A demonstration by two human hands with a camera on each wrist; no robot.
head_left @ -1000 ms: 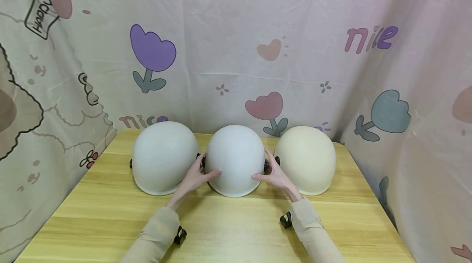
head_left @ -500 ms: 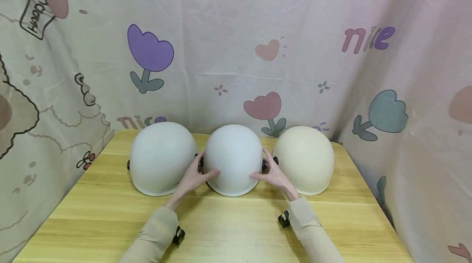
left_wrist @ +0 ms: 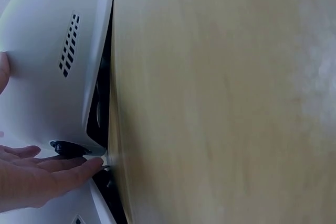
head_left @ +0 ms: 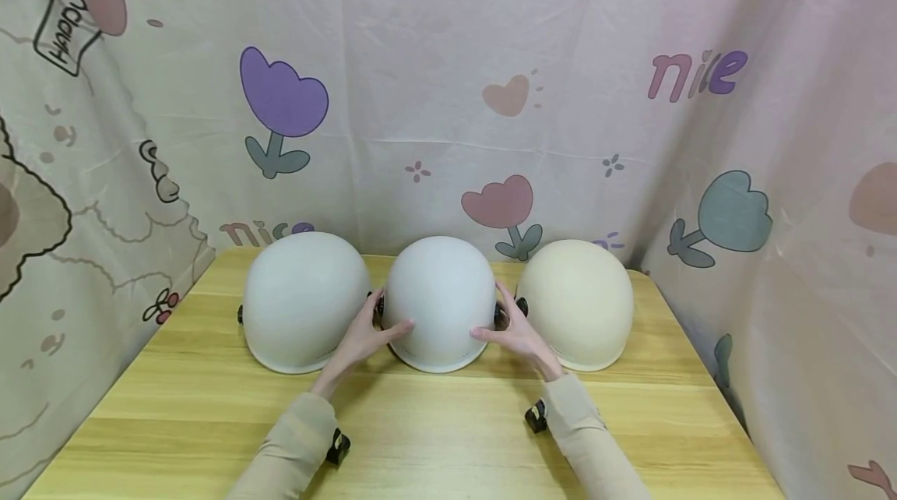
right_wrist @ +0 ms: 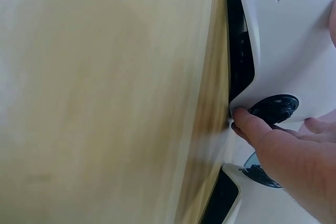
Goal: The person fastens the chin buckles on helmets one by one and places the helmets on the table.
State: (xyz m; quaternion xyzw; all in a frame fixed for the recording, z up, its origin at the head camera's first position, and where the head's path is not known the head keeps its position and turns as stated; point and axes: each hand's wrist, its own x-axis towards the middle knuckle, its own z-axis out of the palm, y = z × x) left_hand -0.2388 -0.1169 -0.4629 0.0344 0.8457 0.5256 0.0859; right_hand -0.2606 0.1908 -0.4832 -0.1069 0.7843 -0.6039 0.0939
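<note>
A white helmet (head_left: 440,297) stands dome up in the middle of a row of three. Its left side is held by my left hand (head_left: 363,335), thumb on the front and fingers round by the black side knob (left_wrist: 67,149). My right hand (head_left: 517,329) grips the opposite side the same way, fingers beside the other black knob (right_wrist: 275,108). Vent holes (left_wrist: 69,45) show near the rim in the left wrist view. Another white helmet (head_left: 304,297) is close beside my left hand, and a cream helmet (head_left: 576,301) is close beside my right. The helmets' insides are mostly hidden.
The helmets stand near the back of a wooden table (head_left: 434,438). A printed curtain (head_left: 420,79) hangs behind and along both sides. Small black devices (head_left: 339,447) are worn at the wrists.
The whole head view has shifted a little, so everything sits slightly further left. Both hands keep their hold on the middle helmet, and no clear movement of the helmets shows.
</note>
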